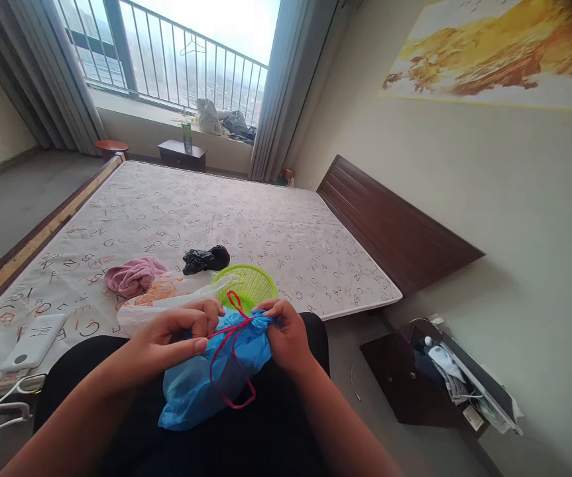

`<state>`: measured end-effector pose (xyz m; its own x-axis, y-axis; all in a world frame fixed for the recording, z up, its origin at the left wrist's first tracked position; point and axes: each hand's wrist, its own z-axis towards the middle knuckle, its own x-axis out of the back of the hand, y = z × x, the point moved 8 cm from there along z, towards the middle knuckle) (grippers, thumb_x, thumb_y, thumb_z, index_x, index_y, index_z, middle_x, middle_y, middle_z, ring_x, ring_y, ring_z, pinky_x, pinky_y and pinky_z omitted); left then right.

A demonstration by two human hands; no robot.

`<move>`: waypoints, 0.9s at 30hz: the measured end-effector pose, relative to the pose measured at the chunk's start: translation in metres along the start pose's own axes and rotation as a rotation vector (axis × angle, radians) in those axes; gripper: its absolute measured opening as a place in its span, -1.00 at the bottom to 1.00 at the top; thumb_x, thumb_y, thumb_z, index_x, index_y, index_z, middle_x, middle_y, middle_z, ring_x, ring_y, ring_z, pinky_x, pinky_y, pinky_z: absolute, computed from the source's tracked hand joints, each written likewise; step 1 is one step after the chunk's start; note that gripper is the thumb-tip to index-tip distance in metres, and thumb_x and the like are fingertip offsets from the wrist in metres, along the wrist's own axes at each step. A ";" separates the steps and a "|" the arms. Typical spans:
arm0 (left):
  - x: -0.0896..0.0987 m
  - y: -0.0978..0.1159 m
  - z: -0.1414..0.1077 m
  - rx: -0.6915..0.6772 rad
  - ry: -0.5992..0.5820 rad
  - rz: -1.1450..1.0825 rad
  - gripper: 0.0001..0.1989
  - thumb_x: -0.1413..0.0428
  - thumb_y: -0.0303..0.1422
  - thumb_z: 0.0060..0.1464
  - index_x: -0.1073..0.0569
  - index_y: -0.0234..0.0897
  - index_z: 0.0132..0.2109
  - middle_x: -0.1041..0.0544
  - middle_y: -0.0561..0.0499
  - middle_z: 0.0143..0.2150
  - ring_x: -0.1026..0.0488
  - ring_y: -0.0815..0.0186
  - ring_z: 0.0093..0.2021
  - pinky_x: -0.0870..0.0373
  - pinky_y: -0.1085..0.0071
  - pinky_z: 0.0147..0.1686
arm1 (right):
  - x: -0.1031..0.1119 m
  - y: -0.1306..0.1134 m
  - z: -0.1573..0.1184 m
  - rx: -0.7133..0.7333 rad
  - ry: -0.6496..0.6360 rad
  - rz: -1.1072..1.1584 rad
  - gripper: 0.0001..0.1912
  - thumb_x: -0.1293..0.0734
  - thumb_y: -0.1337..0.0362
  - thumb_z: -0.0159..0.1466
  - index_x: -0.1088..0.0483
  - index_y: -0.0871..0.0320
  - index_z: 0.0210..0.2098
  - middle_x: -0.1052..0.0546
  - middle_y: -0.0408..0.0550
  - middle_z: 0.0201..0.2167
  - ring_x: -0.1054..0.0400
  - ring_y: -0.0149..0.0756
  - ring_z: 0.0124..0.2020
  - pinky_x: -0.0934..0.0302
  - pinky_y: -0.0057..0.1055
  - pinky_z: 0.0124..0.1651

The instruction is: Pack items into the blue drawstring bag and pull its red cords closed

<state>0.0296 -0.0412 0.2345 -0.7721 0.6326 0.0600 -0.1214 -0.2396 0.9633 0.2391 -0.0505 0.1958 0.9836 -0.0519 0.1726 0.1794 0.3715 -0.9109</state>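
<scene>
Lap [81, 377] in black holds a blue plastic bag [206, 391] and a red string [229, 328]

Two bare arms reach in over the lap. The left hand [171, 331] is curled, and its fingers seem to pinch the red string, but the tips are hard to see. The right hand [286, 334] is closed around the bunched top of the bag, with its fingers on the soft blue folds. The bag lies on the lap, under both hands. It looks light and floppy, and the thin plastic may be slippery, so the bunched top seems the best place to hold. The string looks thin and bendy. Just past the hands are a green plastic basket [248, 285], a white plastic bag [156, 311] and a pink cloth [134, 277]. They sit on a big mattress [246, 225] with printed letters. A black plastic bag [205, 260] lies close by. A dark wood headboard [395, 225] stands by the wall.
</scene>
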 end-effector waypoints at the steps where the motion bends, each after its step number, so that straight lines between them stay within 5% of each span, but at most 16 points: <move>1: 0.003 -0.001 0.000 -0.019 0.036 -0.034 -0.62 -0.22 -0.17 0.21 -0.44 -0.26 -0.51 -0.42 -0.03 -0.42 -0.39 0.24 -0.29 -0.44 0.34 -0.13 | -0.002 0.004 -0.001 -0.028 0.006 0.007 -0.89 -0.34 0.39 0.24 -0.34 0.05 -0.29 -0.62 -0.11 -0.17 -0.53 -0.26 -0.14 -0.40 -0.28 -0.06; 4: 0.001 -0.022 0.000 0.138 0.003 -0.052 -0.71 -0.21 -0.14 0.20 -0.61 -0.23 -0.39 -0.47 -0.01 -0.45 -0.40 0.27 -0.39 -0.42 0.42 -0.32 | -0.007 0.007 -0.005 -0.044 -0.012 -0.009 -0.90 -0.34 0.38 0.22 -0.35 0.05 -0.29 -0.62 -0.10 -0.17 -0.53 -0.25 -0.15 -0.40 -0.27 -0.06; 8: 0.000 -0.044 -0.005 0.313 -0.062 0.069 -0.74 -0.26 -0.21 0.18 -0.71 -0.17 -0.05 -0.65 -0.09 -0.20 -0.56 0.13 -0.16 -0.51 0.36 -0.17 | -0.006 0.006 -0.007 -0.044 -0.031 0.002 -0.90 -0.32 0.38 0.24 -0.35 0.05 -0.29 -0.63 -0.09 -0.14 -0.53 -0.24 -0.11 -0.40 -0.25 -0.01; 11: 0.004 -0.044 -0.005 0.189 -0.026 -0.088 -0.74 -0.25 -0.18 0.21 -0.71 -0.28 -0.23 -0.59 -0.11 -0.37 -0.49 0.24 -0.35 -0.45 0.42 -0.34 | -0.006 0.012 -0.007 -0.096 -0.081 0.062 -0.91 -0.34 0.37 0.25 -0.35 0.06 -0.30 -0.62 -0.09 -0.09 -0.53 -0.23 -0.05 -0.39 -0.24 0.02; 14: 0.009 -0.032 -0.005 -0.005 0.054 -0.439 -0.65 -0.25 -0.14 0.23 -0.57 -0.29 -0.43 -0.33 0.04 -0.61 -0.32 0.37 -0.50 -0.45 0.42 -0.32 | -0.007 0.023 -0.006 -0.178 -0.131 0.082 -0.92 -0.37 0.32 0.26 -0.36 0.07 -0.31 -0.63 -0.07 -0.08 -0.54 -0.22 -0.07 -0.40 -0.28 -0.03; 17: 0.026 -0.021 -0.007 -0.133 0.261 -0.726 -0.65 -0.28 -0.21 0.20 -0.44 -0.26 -0.49 -0.06 0.15 -0.67 -0.21 0.42 -0.55 -0.46 0.45 -0.32 | 0.000 0.032 -0.003 -0.228 -0.062 0.117 -0.85 -0.43 0.22 0.26 -0.36 0.07 -0.31 -0.64 -0.04 -0.12 -0.54 -0.21 -0.09 -0.43 -0.28 -0.07; 19: 0.036 -0.019 -0.009 -0.147 0.402 -0.831 -0.70 -0.31 -0.27 0.15 -0.44 -0.26 -0.47 -0.04 0.16 -0.64 -0.16 0.45 -0.57 -0.40 0.53 -0.43 | 0.004 0.034 -0.001 -0.229 -0.017 0.170 -0.80 -0.45 0.17 0.25 -0.36 0.08 -0.32 -0.64 -0.04 -0.12 -0.55 -0.20 -0.08 -0.44 -0.26 -0.06; 22: 0.037 -0.023 -0.009 -0.064 0.426 -0.827 -0.88 -0.33 -0.30 0.12 -0.60 -0.22 -0.22 -0.13 0.20 -0.60 -0.04 0.53 -0.63 -0.46 0.48 -0.42 | 0.002 0.032 0.000 -0.199 0.000 0.263 -0.76 -0.48 0.16 0.24 -0.34 0.08 -0.32 -0.63 -0.05 -0.12 -0.55 -0.21 -0.07 -0.44 -0.23 -0.01; 27: 0.030 -0.042 -0.008 0.088 0.341 -0.699 -0.46 -0.29 -0.33 0.15 -0.49 -0.08 0.28 -0.51 0.09 -0.32 0.05 0.64 -0.67 -0.42 0.49 -0.49 | -0.002 0.023 -0.001 -0.162 -0.006 0.364 -0.69 -0.50 0.11 0.25 -0.31 0.07 -0.35 -0.64 -0.06 -0.16 -0.56 -0.22 -0.10 -0.44 -0.23 -0.01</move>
<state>0.0068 -0.0181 0.1934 -0.6852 0.3509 -0.6383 -0.6111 0.1998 0.7659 0.2408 -0.0434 0.1743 0.9834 0.0616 -0.1708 -0.1801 0.2135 -0.9602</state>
